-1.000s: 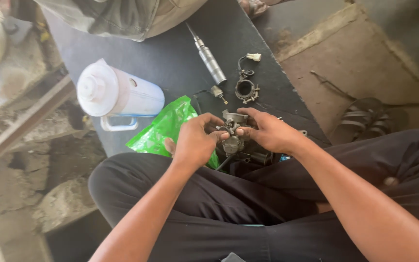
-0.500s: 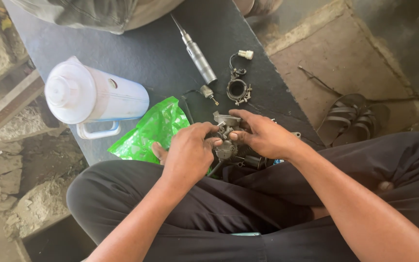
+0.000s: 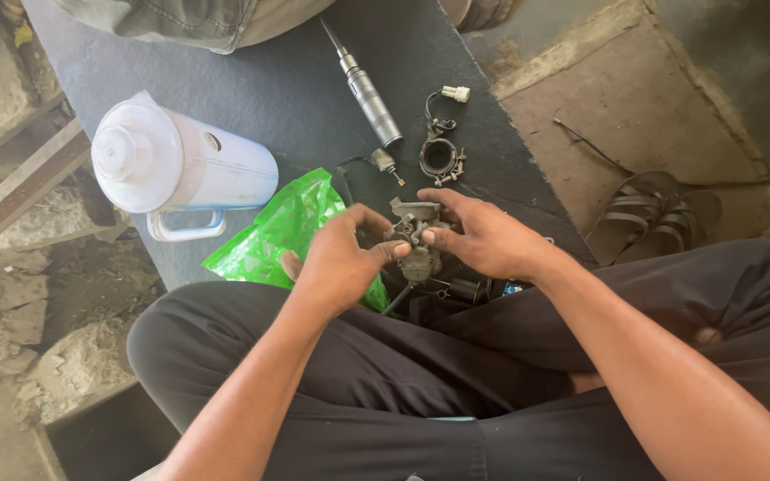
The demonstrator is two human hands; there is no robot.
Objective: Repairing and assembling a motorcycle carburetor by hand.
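Both hands had stayed on the small grey cast-metal carburettor body (image 3: 416, 240) above the lap. The left hand (image 3: 336, 263) pinched it with thumb and forefinger closed; the right hand (image 3: 483, 236) cupped it from three o'clock. The crumpled green plastic bag (image 3: 282, 236) lay at nine o'clock.

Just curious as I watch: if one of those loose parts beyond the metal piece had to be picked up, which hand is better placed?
Probably the right hand. It sits nearer the ring clamp and the metal rod, with fingers already stretched that way. The left hand pinches the carburetor from the green bag side.
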